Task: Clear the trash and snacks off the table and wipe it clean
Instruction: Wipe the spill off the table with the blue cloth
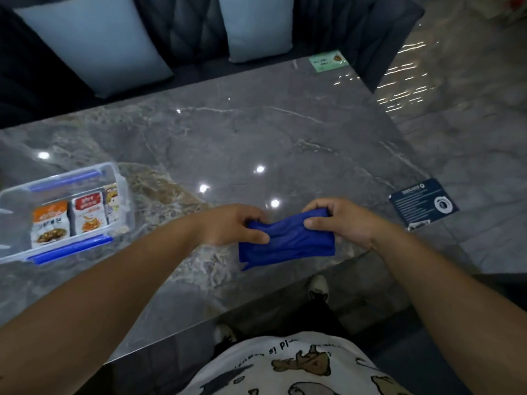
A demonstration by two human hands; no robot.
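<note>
Near edge: a person's white printed shirt (299,366) and two shoes (318,286) on the floor just below the counter's near edge.

Surface: the counter (256,132) is glossy grey stone-look slab with pale veins and a brownish patch toward its left side; ceiling lights reflect in it as bright spots. The floor (470,115) to the right is similar polished grey tile.

Over the near right part of the counter, a blue cloth (288,240), soft and folded into a rough rectangle, is stretched between both hands. Left hand (236,226) pinches its left end, thumb on top, fingers curled. Right hand (339,220) grips its right end, fingers curled over the top fold. Whether the cloth's lower edge touches the counter cannot be told.

Left edge: a clear plastic box (119,178) with blue clip latches, rectangular, holding snack packets (68,218) standing in a row, orange, red and pale.

Right edge: a dark blue printed card (422,203) lies flat. Far right corner: a pale green card (328,61).

Beyond the far edge: a dark quilted sofa (182,29) with two light grey cushions (94,44).
</note>
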